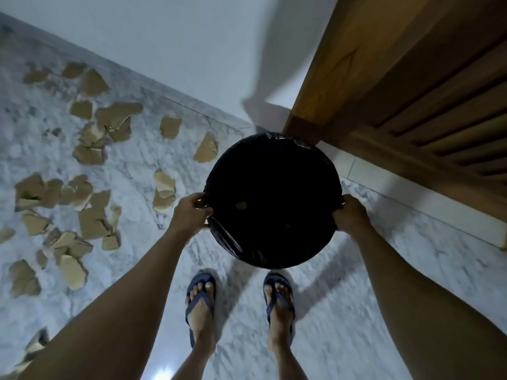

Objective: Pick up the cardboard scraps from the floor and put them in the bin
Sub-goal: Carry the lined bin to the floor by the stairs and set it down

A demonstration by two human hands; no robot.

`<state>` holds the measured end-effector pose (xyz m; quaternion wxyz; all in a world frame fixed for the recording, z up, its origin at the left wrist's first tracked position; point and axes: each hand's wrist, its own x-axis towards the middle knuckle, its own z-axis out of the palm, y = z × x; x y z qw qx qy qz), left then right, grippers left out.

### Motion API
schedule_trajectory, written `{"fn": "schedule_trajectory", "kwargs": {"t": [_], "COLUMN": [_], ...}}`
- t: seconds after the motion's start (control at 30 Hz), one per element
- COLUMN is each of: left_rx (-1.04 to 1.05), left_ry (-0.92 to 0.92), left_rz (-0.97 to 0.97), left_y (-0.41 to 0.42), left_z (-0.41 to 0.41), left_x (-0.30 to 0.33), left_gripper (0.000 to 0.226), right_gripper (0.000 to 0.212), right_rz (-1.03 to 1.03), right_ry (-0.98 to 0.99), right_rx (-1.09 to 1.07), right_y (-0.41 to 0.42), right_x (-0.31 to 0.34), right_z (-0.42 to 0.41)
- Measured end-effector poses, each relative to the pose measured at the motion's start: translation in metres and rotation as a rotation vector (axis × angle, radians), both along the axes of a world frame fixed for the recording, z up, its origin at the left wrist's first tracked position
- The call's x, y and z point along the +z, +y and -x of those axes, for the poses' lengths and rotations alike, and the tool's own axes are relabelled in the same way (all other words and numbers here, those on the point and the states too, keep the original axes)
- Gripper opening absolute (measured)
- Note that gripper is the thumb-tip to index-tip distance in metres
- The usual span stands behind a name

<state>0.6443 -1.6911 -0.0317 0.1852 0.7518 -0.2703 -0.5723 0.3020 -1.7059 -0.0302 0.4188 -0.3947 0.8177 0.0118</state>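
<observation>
Dim bluish light; motion blur throughout; wide-angle stretch at edges; glare spot on floor (163,373).

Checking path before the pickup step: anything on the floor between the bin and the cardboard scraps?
Nothing visible. The bin, held at its rim by the left hand and right hand, has only bare marble floor between it and the nearest cardboard scraps to its left.

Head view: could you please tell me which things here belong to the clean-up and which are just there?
Job: scraps on the floor, bin, left hand and right hand gripping its rim.

Just there: door, wall, sandals.
</observation>
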Motion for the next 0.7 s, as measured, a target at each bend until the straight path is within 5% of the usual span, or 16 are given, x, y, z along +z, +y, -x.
{"fn": "schedule_trajectory", "kwargs": {"t": [0.3,0.4,0.53,0.7], "left_rx": [-0.006,-0.054,-0.086,-0.129], "left_ry": [-0.019,-0.1,-0.246,-0.279], "left_rz": [-0.047,-0.026,0.007,-0.004], "left_y": [-0.001,0.003,0.008,0.009], "left_z": [-0.007,-0.005,-0.014,-0.063], "left_x": [-0.025,-0.016,0.015,0.035], "left_gripper": [0.043,0.045,0.053,0.049], "right_gripper": [0.034,0.057,0.066,0.058], "right_rz": [-0.051,-0.049,0.111,0.35], "right_ry": [0.008,0.033,0.095,-0.073], "right_rx": [-0.001,0.047,0.134,0.264], "right_y": [-0.005,0.001,0.005,-0.008], "right_x": [-0.017,-0.005,0.03,0.063], "right_z": [-0.005,-0.012,-0.055,-0.174]}}
